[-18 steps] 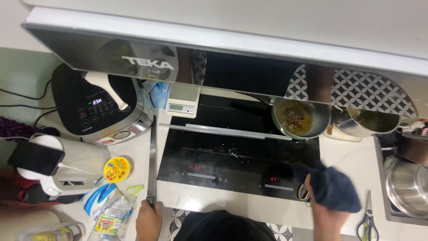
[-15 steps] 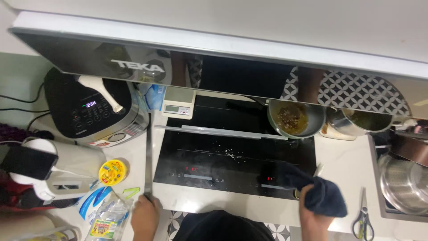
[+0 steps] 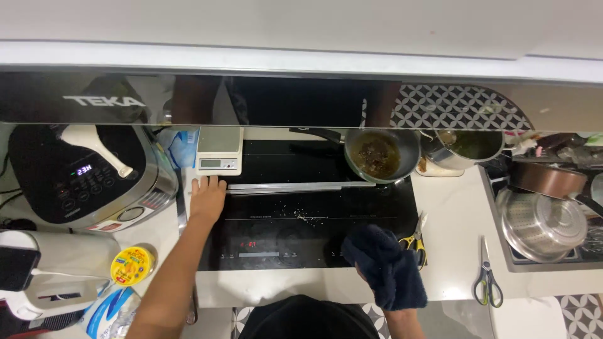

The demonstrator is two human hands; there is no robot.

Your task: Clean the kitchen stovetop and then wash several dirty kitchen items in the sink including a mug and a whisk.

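A: Left hand?
B: Flat, fingers spread on the black cooktop, just below the kitchen scale.
A: Right hand?
B: Hidden under a dark blue cloth pressed on the cooktop's front edge; grip not discernible.
A: Containers?
B: Saucepan holds brown liquid; yellow round tin lies left.

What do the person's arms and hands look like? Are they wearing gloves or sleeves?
The left hand is bare, with no glove, ring or watch showing, and the forearm has no sleeve. The right hand is hidden under a fluffy dark blue cloth, so only a bit of bare wrist shows below it.
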